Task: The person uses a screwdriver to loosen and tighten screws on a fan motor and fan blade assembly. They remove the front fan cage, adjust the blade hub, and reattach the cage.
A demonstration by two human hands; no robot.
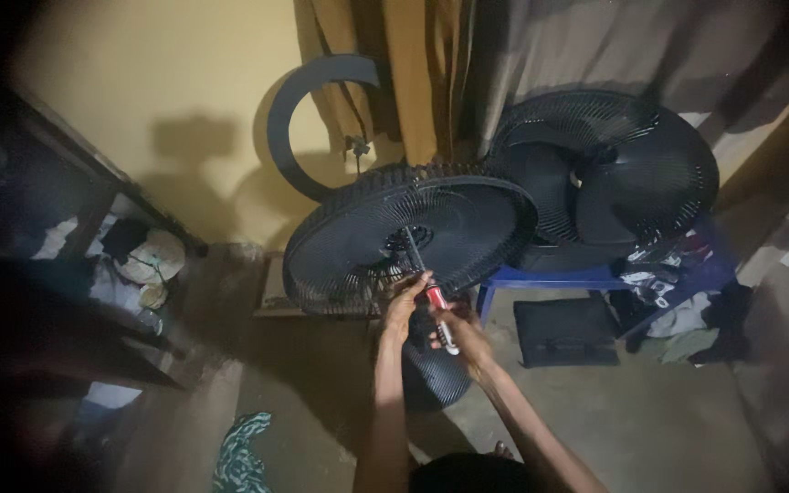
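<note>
Head view: left hand (405,303) and right hand (461,336) both closed around a red-handled screwdriver (435,309). Its long axis runs diagonally, shaft pointing up-left into the hub of the black fan grille (358,239). Second grille (636,164) leans on a blue stool (550,278). No labels discernible.

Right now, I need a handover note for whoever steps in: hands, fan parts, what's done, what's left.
Left hand: grips the upper red handle of the screwdriver.
Right hand: holds the handle's lower end.
Screwdriver shaft runs to the hub of the rear fan grille, which is tilted.
Done: front grille is off, resting on the blue stool; rim band leans on the wall.
Left: the hub work; whether its fastener is loose cannot be seen.
</note>
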